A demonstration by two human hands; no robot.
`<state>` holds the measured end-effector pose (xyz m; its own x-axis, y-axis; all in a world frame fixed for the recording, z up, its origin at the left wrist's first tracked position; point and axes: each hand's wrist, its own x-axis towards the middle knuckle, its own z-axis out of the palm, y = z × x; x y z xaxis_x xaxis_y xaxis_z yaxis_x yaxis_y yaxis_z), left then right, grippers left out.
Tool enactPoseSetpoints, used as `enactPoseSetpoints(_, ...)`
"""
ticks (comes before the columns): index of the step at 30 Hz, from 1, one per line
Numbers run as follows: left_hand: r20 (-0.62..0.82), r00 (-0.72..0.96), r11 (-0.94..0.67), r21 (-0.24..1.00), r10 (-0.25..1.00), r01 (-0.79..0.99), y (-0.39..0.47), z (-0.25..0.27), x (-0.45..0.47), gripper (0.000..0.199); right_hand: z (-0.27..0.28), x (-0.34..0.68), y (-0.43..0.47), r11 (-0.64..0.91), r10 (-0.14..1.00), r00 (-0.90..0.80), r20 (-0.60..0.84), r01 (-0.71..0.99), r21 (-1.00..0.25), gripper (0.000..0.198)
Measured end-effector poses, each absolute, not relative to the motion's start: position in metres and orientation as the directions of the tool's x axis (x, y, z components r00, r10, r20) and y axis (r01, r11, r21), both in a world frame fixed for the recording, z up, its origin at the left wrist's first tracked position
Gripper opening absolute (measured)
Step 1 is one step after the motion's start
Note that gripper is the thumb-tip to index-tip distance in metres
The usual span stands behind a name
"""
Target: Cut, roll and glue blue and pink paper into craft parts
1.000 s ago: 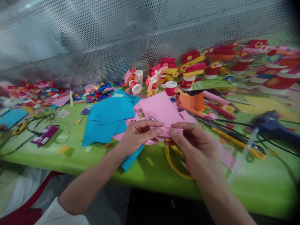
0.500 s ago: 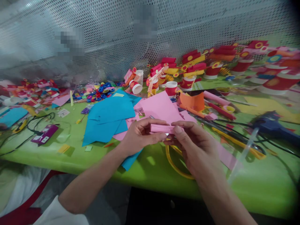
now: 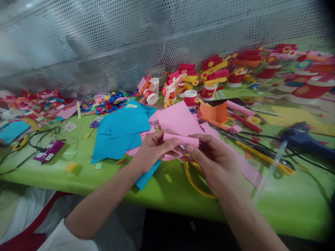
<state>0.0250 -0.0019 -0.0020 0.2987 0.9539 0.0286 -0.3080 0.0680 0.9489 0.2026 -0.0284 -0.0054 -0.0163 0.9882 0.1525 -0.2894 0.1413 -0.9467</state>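
A small pink paper roll (image 3: pixel 193 140) is held level above the table between both hands. My left hand (image 3: pixel 154 150) pinches its left end, thumb in front and fingers behind. My right hand (image 3: pixel 214 157) closes on the right end, with the thumb just under it. Beneath the roll a curved pink paper edge shows, along with a small shiny metal piece between the hands. Under my right hand is a yellow loop (image 3: pixel 188 179), which looks like a scissors handle; whether the hand holds it is hidden. Behind the hands lie pink paper sheets (image 3: pixel 178 116).
Blue sheets (image 3: pixel 117 122) lie left of centre on the green table (image 3: pixel 86 177). To the right are a dark blue glue gun (image 3: pixel 300 137) and a yellow-handled tool (image 3: pixel 264 158). Red paper cups (image 3: pixel 190 99) with rolls line the back. A purple device (image 3: pixel 49 151) with cables sits left.
The pink roll has turned between my fingers and shifted slightly left. The dark line along it no longer shows, and a curved pink edge has appeared below it.
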Motion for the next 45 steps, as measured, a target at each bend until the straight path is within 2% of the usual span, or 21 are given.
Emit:
enactPoseSetpoints(6, 0.004, 0.266, 0.102, 0.918, 0.964, -0.383, -0.003, 0.005, 0.025, 0.029, -0.011, 0.203, -0.024, 0.178, 0.984, 0.062, 0.167, -0.288, -0.941, 0.051)
enactPoseSetpoints(13, -0.152, 0.237, 0.243, 0.873, 0.959, -0.423, 0.000, 0.012, 0.025, 0.033, -0.010, 0.207, -0.029, 0.187, 0.978, 0.143, 0.154, -0.258, -0.948, 0.017)
enactPoseSetpoints(17, -0.194, 0.309, 0.314, 0.858, 0.931, -0.407, 0.001, 0.011, 0.021, 0.029, -0.008, 0.206, -0.029, 0.167, 0.983, 0.117, 0.142, -0.238, -0.957, 0.016)
enactPoseSetpoints(23, -0.147, 0.315, 0.267, 0.885, 0.938, -0.381, -0.002, 0.012, 0.021, 0.031, -0.002, 0.206, -0.031, 0.146, 0.988, 0.066, 0.137, -0.170, -0.975, 0.020)
enactPoseSetpoints(30, -0.127, 0.264, 0.227, 0.890, 0.956, -0.396, -0.003, 0.014, 0.022, 0.050, -0.009, 0.207, -0.030, 0.140, 0.990, 0.017, 0.139, -0.168, -0.976, 0.022)
enactPoseSetpoints(36, -0.261, 0.241, 0.347, 0.817, 0.935, -0.461, 0.003, 0.013, 0.019, 0.033, -0.012, 0.207, -0.028, 0.083, 0.994, -0.044, 0.097, -0.249, -0.965, 0.023)
enactPoseSetpoints(40, -0.343, 0.275, 0.438, 0.756, 0.898, -0.486, 0.007, 0.010, 0.017, 0.026, -0.007, 0.203, -0.030, 0.116, 0.990, -0.054, 0.131, -0.219, -0.969, 0.028)
enactPoseSetpoints(42, -0.326, 0.286, 0.428, 0.772, 0.901, -0.470, 0.007, 0.009, 0.018, 0.028, -0.005, 0.202, -0.030, 0.150, 0.983, -0.072, 0.167, -0.197, -0.969, 0.033)
enactPoseSetpoints(45, -0.186, 0.265, 0.287, 0.861, 0.946, -0.420, 0.002, 0.009, 0.021, 0.036, -0.005, 0.201, -0.029, 0.172, 0.976, -0.101, 0.194, -0.188, -0.967, 0.040)
